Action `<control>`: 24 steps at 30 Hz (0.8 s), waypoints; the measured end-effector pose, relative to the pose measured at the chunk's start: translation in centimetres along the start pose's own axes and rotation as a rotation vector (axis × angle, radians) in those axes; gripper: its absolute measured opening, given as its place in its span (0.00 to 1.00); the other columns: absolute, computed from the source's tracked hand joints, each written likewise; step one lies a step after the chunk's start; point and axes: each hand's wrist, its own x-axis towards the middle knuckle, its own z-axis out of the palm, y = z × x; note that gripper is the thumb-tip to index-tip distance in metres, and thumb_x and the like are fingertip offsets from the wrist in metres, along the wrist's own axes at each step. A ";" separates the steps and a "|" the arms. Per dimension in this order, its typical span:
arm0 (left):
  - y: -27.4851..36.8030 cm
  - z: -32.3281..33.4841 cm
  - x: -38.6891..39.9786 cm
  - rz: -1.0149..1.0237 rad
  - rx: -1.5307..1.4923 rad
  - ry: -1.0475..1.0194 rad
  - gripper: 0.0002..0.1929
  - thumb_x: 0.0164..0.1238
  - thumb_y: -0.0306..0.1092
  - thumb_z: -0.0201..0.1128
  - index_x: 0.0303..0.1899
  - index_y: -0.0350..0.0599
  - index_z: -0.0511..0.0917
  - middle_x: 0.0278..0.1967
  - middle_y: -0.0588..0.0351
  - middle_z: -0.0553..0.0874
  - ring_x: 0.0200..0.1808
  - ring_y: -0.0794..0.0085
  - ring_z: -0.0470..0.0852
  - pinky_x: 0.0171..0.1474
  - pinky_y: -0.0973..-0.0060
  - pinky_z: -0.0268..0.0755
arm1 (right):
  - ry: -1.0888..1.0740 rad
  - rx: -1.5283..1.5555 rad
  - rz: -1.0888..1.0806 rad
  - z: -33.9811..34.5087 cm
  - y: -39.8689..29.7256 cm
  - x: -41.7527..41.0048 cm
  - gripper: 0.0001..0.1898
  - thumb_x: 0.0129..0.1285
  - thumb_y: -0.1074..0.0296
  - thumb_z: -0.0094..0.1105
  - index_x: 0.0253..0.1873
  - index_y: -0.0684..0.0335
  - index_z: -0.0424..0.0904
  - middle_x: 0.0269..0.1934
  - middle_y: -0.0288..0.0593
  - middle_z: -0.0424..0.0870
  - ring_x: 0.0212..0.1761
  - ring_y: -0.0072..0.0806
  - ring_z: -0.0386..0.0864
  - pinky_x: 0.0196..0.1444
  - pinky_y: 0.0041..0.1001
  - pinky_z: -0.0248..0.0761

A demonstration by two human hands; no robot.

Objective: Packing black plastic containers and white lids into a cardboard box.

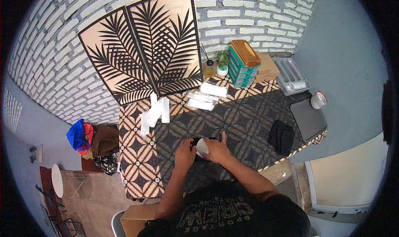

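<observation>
On the dark cloth over the patterned tablecloth, my left hand rests with its fingertips at a small black item, possibly folded cloth. My right hand grips a rounded white object, its index finger pointing away from me; what the object is, I cannot tell. The white object lies between both hands, over the black item, which is partly hidden. Several white paper strips or packets lie beyond my left hand. Clear plastic packets with white contents are near the wall.
Folded black cloth lies to the right, beside a grey tray with stacked bowls. Along the back stand a teal drawer unit, cardboard boxes, a potted plant, a plastic cutlery tray and leaf-patterned panels.
</observation>
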 end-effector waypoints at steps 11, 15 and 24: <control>-5.2 2.9 -1.9 0.031 -0.088 0.120 0.31 0.63 0.24 0.59 0.67 0.40 0.58 0.56 0.28 0.70 0.50 0.36 0.78 0.50 0.49 0.73 | 0.149 0.024 0.180 1.2 -3.1 -1.3 0.35 0.61 0.52 0.65 0.64 0.74 0.63 0.42 0.54 0.85 0.48 0.48 0.84 0.74 0.67 0.21; -1.1 3.1 -3.4 -0.084 -0.162 0.070 0.30 0.63 0.24 0.59 0.66 0.41 0.58 0.55 0.29 0.69 0.52 0.34 0.76 0.51 0.49 0.74 | 0.273 -0.026 0.199 3.1 -1.1 -2.0 0.36 0.61 0.51 0.64 0.63 0.74 0.62 0.49 0.55 0.81 0.51 0.50 0.83 0.75 0.66 0.25; -0.7 3.0 -4.4 0.220 0.217 0.189 0.19 0.66 0.32 0.63 0.58 0.45 0.74 0.60 0.36 0.67 0.59 0.40 0.71 0.59 0.51 0.69 | 0.427 -0.165 0.098 1.3 -2.8 -3.9 0.29 0.63 0.54 0.64 0.63 0.66 0.68 0.61 0.55 0.68 0.64 0.49 0.69 0.73 0.65 0.42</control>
